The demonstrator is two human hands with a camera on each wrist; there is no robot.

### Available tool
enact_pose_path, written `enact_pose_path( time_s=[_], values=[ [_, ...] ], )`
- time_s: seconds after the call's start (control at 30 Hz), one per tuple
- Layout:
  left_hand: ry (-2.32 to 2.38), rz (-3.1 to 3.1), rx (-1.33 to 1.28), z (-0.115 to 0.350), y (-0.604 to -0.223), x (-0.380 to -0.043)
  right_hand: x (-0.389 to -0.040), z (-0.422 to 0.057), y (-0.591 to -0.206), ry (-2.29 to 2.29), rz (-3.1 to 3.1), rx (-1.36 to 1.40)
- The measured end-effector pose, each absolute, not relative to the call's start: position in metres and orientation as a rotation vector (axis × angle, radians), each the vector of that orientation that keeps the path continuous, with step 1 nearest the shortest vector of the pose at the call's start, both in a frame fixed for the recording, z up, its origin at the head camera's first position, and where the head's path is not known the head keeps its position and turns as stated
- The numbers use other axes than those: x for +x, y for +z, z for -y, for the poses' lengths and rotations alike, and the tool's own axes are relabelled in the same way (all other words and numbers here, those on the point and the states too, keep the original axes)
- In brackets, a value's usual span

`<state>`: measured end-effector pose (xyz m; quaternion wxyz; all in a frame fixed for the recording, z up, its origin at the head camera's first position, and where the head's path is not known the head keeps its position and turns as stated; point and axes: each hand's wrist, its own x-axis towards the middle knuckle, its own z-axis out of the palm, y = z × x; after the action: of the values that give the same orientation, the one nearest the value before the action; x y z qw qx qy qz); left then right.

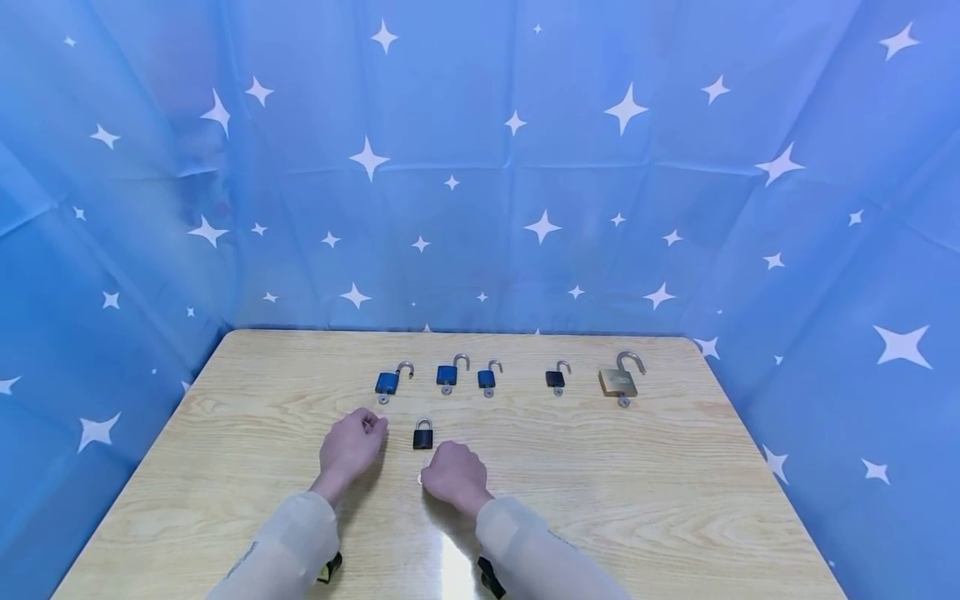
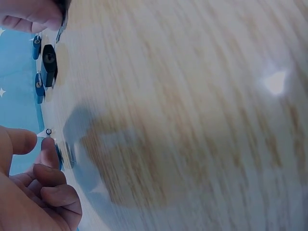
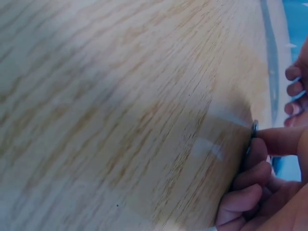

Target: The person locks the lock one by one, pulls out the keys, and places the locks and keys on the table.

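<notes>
One wooden surface, and over it hangs the left hand, thumb and forefinger apart; now the right hand, fingers clamped; between them sits a closed black padlock; and in that right pinch, low down, shows a small metal piece.

Black padlock, white-starred blue backdrop
</notes>
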<state>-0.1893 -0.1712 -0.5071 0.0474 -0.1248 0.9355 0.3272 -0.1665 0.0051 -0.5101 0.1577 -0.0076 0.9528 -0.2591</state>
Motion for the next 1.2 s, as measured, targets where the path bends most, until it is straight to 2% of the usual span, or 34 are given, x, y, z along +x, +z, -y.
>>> enact_pose_path(
  time_s=[0.6, 1.2],
  values=[
    [1.0, -2.849, -0.383, 0.171, -0.508, -0.19, -0.165, -0.017, -0.505, -0.975, -2.665, -0.139],
    [0.995, -2.849, -0.365, 0.172, -0.509, -0.198, -0.176, -0.075, -0.484, -1.175, -2.615, -0.108]
  ],
)
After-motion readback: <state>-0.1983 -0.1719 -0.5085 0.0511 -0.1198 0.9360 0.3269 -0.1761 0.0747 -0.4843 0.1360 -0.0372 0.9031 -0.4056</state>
